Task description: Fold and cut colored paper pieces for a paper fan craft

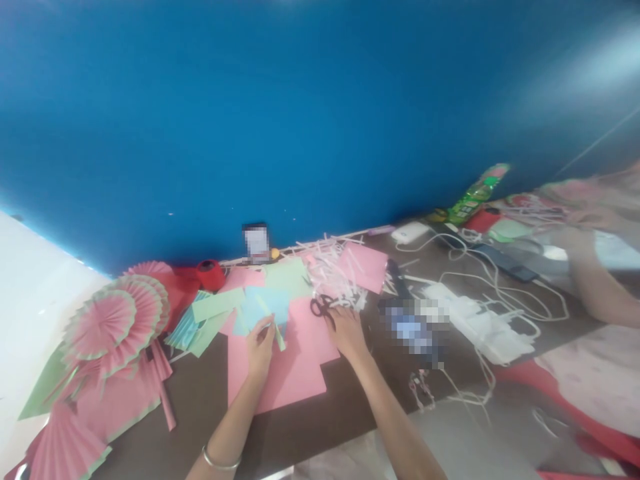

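Note:
My left hand (261, 341) is closed over the pink paper (300, 373), with a narrow light-green paper strip (280, 338) pinched in its fingers. Beneath and beyond that hand lies a light-blue paper sheet (255, 307). Dark-handled scissors (321, 305) are at the fingers of my right hand (347, 330), their loops sticking out to the left and their blades hidden. That hand rests beside a pile of thin white and pale pink paper strips (336, 270). A pink sheet (367, 265) lies behind it.
Pleated pink paper rosettes (103, 320) and a red tape roll (211, 275) lie on the left. To the right are a pixelated phone (413, 330), a white power strip (480, 323) and tangled cables. Another person's arm (600, 280) reaches in at far right. A blue wall stands behind.

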